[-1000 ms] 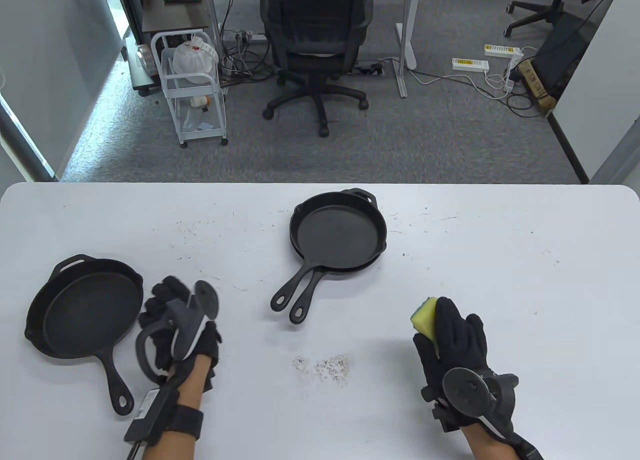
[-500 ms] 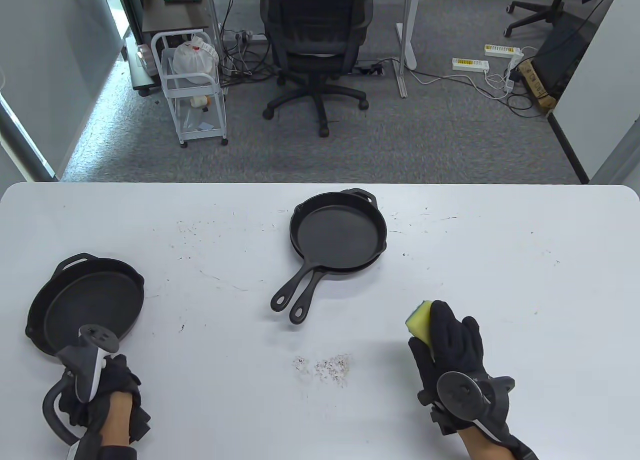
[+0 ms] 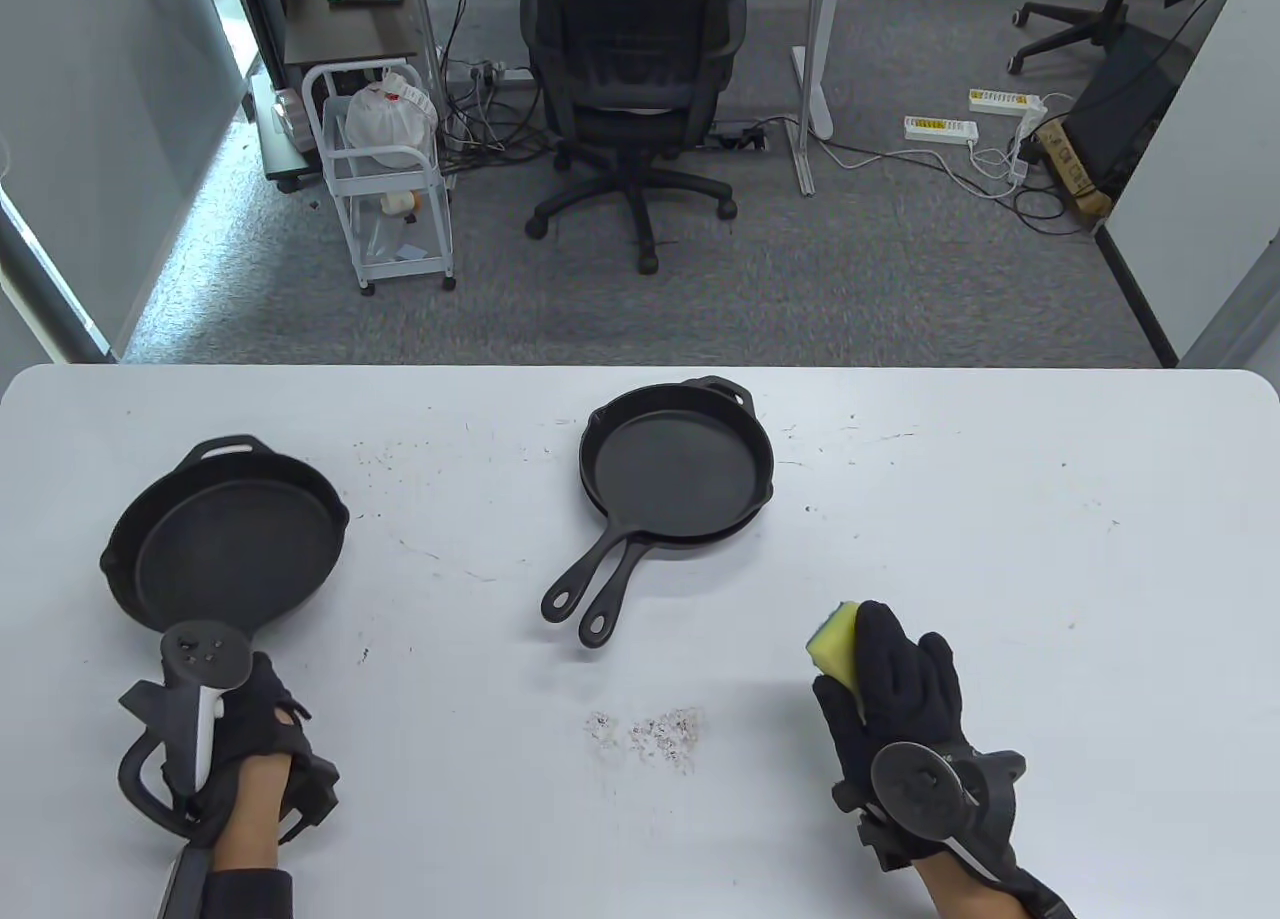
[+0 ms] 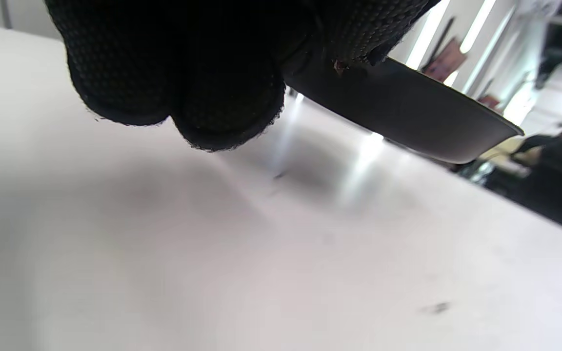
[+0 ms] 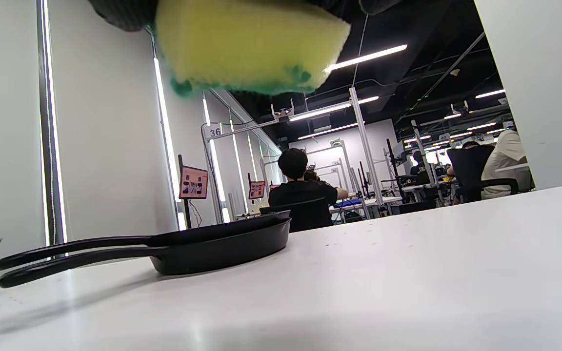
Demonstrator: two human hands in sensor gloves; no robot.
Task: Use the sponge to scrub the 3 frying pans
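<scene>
My left hand grips the handle of a black frying pan at the table's left and holds it lifted; the left wrist view shows the pan's underside above the tabletop, with my curled fingers round the handle. Two more black pans lie stacked at the table's middle, handles pointing toward me; they appear low in the right wrist view as stacked pans. My right hand holds a yellow-green sponge at the lower right, also seen as sponge from below.
A small heap of crumbs lies on the white table between my hands, with fine specks scattered further back. Beyond the far edge stand an office chair and a white cart.
My left hand moved from beside the pan to its handle, took hold, and lifted the pan up and away toward the table's middle. The right hand with the sponge barely moved.
</scene>
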